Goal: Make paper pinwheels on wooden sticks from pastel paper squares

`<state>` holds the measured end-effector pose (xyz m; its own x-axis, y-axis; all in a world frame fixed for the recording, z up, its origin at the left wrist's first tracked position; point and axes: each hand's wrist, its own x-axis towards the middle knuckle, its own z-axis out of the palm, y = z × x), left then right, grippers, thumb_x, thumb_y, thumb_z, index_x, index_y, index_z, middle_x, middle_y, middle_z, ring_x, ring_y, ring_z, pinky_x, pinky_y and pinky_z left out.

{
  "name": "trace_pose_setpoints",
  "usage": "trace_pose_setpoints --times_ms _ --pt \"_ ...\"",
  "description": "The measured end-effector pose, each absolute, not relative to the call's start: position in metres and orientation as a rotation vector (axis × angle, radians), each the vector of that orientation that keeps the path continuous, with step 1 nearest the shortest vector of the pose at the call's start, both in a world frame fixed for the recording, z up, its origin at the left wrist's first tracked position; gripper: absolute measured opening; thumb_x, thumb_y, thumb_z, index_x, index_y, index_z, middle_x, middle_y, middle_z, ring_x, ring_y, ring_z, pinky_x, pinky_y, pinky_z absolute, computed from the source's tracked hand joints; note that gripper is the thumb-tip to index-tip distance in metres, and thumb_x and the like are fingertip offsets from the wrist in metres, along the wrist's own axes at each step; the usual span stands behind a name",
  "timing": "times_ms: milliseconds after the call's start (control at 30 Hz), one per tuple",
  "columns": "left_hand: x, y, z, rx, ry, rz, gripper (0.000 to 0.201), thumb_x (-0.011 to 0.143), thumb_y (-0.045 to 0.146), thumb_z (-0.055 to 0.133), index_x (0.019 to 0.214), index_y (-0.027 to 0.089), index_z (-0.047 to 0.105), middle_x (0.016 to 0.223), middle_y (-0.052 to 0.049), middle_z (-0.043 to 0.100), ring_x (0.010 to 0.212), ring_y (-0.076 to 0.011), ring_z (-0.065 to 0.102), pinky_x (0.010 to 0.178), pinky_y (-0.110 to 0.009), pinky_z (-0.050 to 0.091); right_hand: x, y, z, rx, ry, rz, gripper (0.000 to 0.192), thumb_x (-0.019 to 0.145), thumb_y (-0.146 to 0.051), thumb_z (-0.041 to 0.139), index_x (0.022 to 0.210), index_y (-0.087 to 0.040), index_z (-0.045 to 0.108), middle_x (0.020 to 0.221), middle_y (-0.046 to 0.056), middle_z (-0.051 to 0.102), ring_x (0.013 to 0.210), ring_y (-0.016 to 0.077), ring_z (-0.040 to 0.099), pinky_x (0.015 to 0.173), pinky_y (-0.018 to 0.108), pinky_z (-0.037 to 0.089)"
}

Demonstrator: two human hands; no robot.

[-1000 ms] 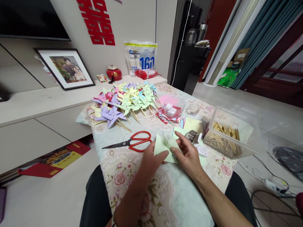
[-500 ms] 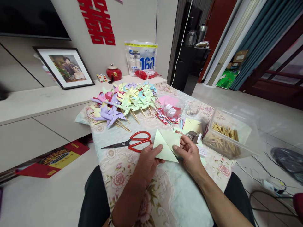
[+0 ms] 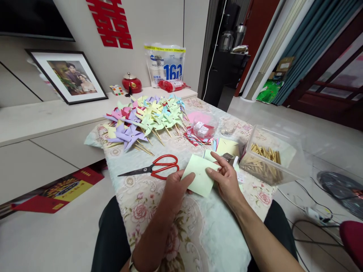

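Pale-green paper square (image 3: 200,180) between left hand (image 3: 175,185) and right hand (image 3: 227,179), both clamped on opposite sides.

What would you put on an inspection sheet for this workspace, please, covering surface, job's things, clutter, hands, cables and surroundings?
Surface: floral cloth over the table.
Job's things: green paper, tilted, a small dot near its middle.
Clutter: scissors left of the paper; pinwheels piled far left; tub with striped strips about it; sticks in a clear box at right.
Hands: left hand and right hand both hold the paper, thumbs on top.
Cables: several on the floor at right; white cord hanging by the black cabinet.
Surroundings: framed photo, red jar and bag by the wall.
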<state>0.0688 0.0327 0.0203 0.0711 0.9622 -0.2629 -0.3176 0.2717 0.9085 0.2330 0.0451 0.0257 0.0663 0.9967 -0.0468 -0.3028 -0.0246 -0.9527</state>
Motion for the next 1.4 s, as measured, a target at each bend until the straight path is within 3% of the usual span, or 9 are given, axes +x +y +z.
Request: trace_pose_setpoints --times_ms 267,467,567,733,933,1067,1167,1300,1400 --pt "0.072 0.029 0.037 0.529 0.888 1.206 0.034 0.069 0.041 0.082 0.084 0.013 0.069 0.071 -0.002 0.067 0.06 -0.0118 0.054 0.049 -0.022 0.037 0.228 0.049 0.022 -1.017 -0.843 1.181 0.068 0.062 -0.028 0.089 0.124 -0.021 0.064 0.089 0.0 0.069 0.075 0.017 0.066 0.067 0.029 0.054" --pt "0.081 0.027 0.04 0.535 0.84 1.189 0.045 0.069 0.038 0.083 0.101 0.01 0.069 0.087 -0.009 0.074 0.068 -0.0141 0.061 0.056 -0.023 0.043 0.229 0.05 0.017 -0.996 -0.866 1.094 0.066 0.068 -0.029 0.086 0.129 -0.023 0.062 0.106 0.005 0.07 0.085 0.0193 0.069 0.07 0.03 0.056" --pt "0.089 0.025 0.038 0.567 0.847 1.198 0.051 0.068 0.032 0.084 0.111 0.011 0.068 0.092 -0.009 0.075 0.066 -0.0132 0.061 0.054 -0.022 0.042 0.229 0.05 0.015 -1.006 -0.877 1.077 0.064 0.069 -0.03 0.085 0.128 -0.023 0.062 0.106 0.005 0.071 0.086 0.0209 0.069 0.07 0.031 0.056" --pt "0.098 0.025 0.035 0.557 0.935 1.255 0.051 0.065 0.033 0.085 0.108 0.012 0.07 0.087 -0.008 0.077 0.06 -0.0146 0.062 0.05 -0.023 0.044 0.229 0.049 0.013 -0.999 -0.912 1.126 0.062 0.07 -0.029 0.085 0.128 -0.024 0.061 0.103 0.003 0.069 0.081 0.0182 0.067 0.068 0.03 0.055" --pt "0.1 0.027 0.043 0.484 0.921 1.368 0.051 0.061 0.026 0.087 0.107 0.01 0.072 0.094 -0.01 0.078 0.082 -0.0244 0.072 0.073 -0.032 0.054 0.227 0.047 0.016 -1.032 -0.986 1.121 0.061 0.07 -0.03 0.084 0.126 -0.023 0.062 0.094 0.001 0.065 0.075 0.0164 0.064 0.065 0.029 0.054" --pt "0.098 0.027 0.043 0.421 0.98 1.352 0.051 0.056 0.026 0.089 0.101 0.008 0.073 0.089 -0.012 0.079 0.079 -0.0275 0.074 0.075 -0.037 0.056 0.227 0.045 0.015 -1.071 -1.083 1.089 0.061 0.074 -0.032 0.081 0.13 -0.024 0.059 0.101 0.004 0.065 0.077 0.0169 0.064 0.065 0.03 0.054" --pt "0.097 0.027 0.04 0.408 0.993 1.346 0.05 0.056 0.026 0.089 0.1 0.008 0.073 0.09 -0.012 0.079 0.077 -0.0274 0.074 0.073 -0.036 0.057 0.229 0.044 0.014 -1.151 -1.289 0.873 0.058 0.08 -0.032 0.075 0.134 -0.025 0.057 0.107 0.007 0.065 0.084 0.0197 0.064 0.068 0.033 0.055" --pt "0.093 0.029 0.038 0.373 1.017 1.364 0.044 0.058 0.026 0.088 0.096 0.008 0.074 0.085 -0.011 0.079 0.075 -0.026 0.074 0.07 -0.034 0.057 0.232 0.041 0.019 -1.125 -1.63 0.323 0.056 0.086 -0.026 0.071 0.139 -0.025 0.054 0.123 0.012 0.061 0.113 0.0293 0.057 0.088 0.045 0.052" --pt "0.09 0.031 0.038 0.322 0.987 1.375 0.045 0.057 0.025 0.088 0.096 0.009 0.073 0.085 -0.011 0.079 0.078 -0.027 0.074 0.073 -0.034 0.058 0.232 0.037 0.027 -1.048 -1.769 0.046 0.047 0.087 -0.019 0.068 0.133 -0.024 0.057 0.117 0.013 0.06 0.109 0.0299 0.054 0.092 0.051 0.046"
